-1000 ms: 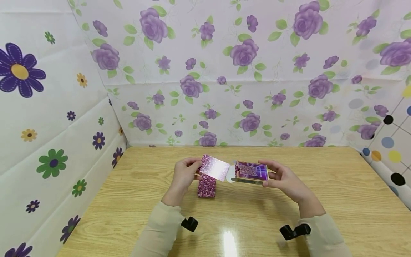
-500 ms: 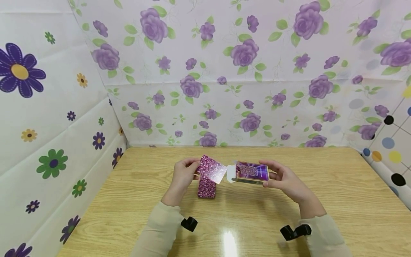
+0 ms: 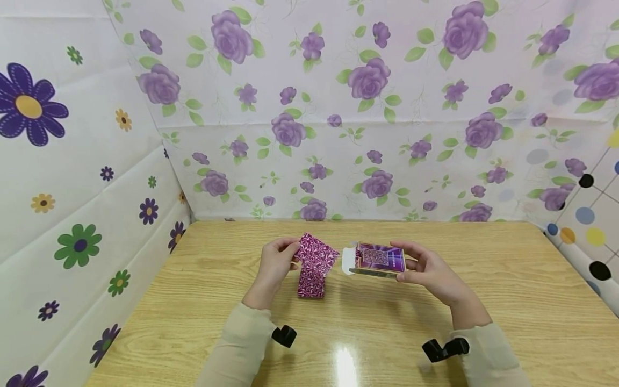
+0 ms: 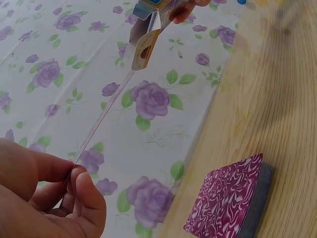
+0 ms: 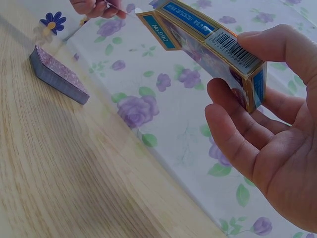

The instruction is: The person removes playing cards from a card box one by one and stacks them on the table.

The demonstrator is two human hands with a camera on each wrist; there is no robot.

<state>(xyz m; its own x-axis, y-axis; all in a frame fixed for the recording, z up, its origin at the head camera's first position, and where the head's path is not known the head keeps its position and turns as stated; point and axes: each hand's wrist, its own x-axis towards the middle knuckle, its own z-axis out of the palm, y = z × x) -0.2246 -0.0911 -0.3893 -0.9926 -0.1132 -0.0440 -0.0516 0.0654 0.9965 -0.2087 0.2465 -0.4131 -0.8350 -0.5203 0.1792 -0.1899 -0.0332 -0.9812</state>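
Observation:
My left hand (image 3: 274,269) pinches a playing card (image 3: 316,255) by its left edge, its purple-and-white patterned back facing up. Seen edge-on in the left wrist view, the card (image 4: 105,114) shows as a thin line. A neat deck of cards (image 3: 311,284) with the same back lies on the table, partly hidden behind the held card in the head view. To the right, my right hand (image 3: 430,271) grips a purple card box (image 3: 379,258) by its far end, thumb and fingers on opposite sides. The box's raised flap (image 3: 348,261) points left toward the card.
The wooden table (image 3: 217,322) runs back to a wall covered in rose-patterned cloth (image 3: 333,161). Flower-patterned cloth (image 3: 96,188) hangs at the left, dotted cloth (image 3: 585,215) at the right. Black camera mounts (image 3: 284,336) sit at both wrists.
The card in my left hand has swung its free end away from the box flap, toward me and left. Its bright glare has gone. The right hand and box stay nearly still.

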